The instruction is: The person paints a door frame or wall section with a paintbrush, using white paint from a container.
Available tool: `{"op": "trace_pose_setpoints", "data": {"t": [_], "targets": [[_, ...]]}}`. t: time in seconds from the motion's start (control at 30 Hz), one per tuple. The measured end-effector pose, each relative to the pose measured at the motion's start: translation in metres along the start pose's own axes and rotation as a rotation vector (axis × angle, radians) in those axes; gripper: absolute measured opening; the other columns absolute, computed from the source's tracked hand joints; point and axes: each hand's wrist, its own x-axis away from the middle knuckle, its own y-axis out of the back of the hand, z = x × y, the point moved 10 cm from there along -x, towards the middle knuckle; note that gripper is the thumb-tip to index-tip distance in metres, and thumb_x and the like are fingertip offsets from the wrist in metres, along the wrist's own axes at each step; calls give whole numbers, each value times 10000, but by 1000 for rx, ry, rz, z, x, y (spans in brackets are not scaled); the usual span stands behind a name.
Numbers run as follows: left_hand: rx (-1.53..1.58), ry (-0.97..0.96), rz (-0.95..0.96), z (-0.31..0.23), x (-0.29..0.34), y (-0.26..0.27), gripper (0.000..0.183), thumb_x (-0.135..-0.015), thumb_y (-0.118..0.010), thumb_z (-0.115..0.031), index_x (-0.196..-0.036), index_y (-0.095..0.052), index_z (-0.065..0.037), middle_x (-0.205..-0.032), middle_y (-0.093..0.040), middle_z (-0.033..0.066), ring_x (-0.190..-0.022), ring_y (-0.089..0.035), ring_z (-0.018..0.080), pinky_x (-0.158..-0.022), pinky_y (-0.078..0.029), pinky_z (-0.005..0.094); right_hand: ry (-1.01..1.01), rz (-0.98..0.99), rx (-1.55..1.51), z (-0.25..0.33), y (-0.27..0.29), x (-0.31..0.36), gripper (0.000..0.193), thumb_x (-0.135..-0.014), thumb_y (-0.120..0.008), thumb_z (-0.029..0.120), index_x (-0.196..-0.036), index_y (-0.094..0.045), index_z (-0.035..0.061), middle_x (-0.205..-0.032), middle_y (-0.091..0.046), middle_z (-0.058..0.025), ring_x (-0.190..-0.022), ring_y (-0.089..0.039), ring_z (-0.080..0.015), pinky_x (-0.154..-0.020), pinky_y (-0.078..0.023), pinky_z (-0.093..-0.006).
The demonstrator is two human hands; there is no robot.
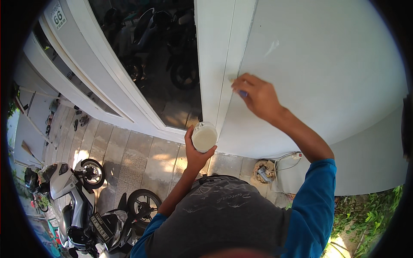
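My left hand [198, 155] is wrapped round a plastic tub [204, 136] with a creamy, whitish substance that looks like paint inside. The tub is in front of the lower corner of a dark glass pane. Up and to the right, my right hand [260, 98] is closed on a small paintbrush [243, 93]; a bit of its blue handle shows under the fingers, and its pale tip points left. That tip is at the seam between a white frame post [219, 60] and a smooth grey-white wall [318, 64]. Whether the bristles touch the surface I cannot tell.
The dark glass pane [159, 51] mirrors motorcycles. Paving slabs [133, 165] run along the wall's foot. Parked motorcycles [86, 206] stand at the lower left. A round container [264, 171] sits by the wall, near a cable [284, 161]. Green plants [370, 219] grow at the lower right.
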Motion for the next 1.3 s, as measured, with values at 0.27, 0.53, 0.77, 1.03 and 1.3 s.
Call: {"op": "trace_pose_setpoints", "data": {"t": [0.27,0.53,0.77,1.03,1.3], "targets": [[12,3,20,-4,3,-8,1091,-693,-913,-139,-1549,-248,-23,-1444,-437,190,-1323,-503,297,-1091,-450,434,481,-459,490,62,111,-52,273,-722,-731,21,-974,-690,117,-1085,-689,-48,-1025,-699,-245,-688,-578,-321],[17,-30,15,-6,5,-4,1057,-698,-906,-125,-1538,-271,-30,-1432,-457,183,-1309,-521,290,-1080,-464,428,249,152,232,25,-52,47,141,-790,-704,113,-925,-667,98,-1032,-651,-74,-971,-688,-257,-737,-581,-378],[-17,-45,25,-9,10,-4,1028,-696,-901,-100,-1527,-298,-43,-1409,-493,172,-1297,-542,281,-1067,-481,426,217,-391,177,37,107,-57,285,-761,-768,-43,-982,-712,127,-1048,-709,-34,-852,-709,-240,-668,-580,-345],[-18,-34,46,-22,17,-12,1017,-704,-866,-61,-1538,-285,-38,-1408,-523,163,-1315,-549,276,-1088,-473,430,514,-308,617,55,65,-39,195,-766,-687,140,-959,-659,129,-1122,-660,-65,-1081,-672,-254,-717,-571,-320],[57,2,109,-26,30,-7,1004,-655,-925,-116,-1490,-376,-10,-1343,-587,161,-1268,-585,254,-1056,-494,412,-94,-107,-336,9,-1,35,215,-819,-758,-45,-1011,-715,43,-998,-656,-89,-868,-690,-215,-744,-578,-332]]}}
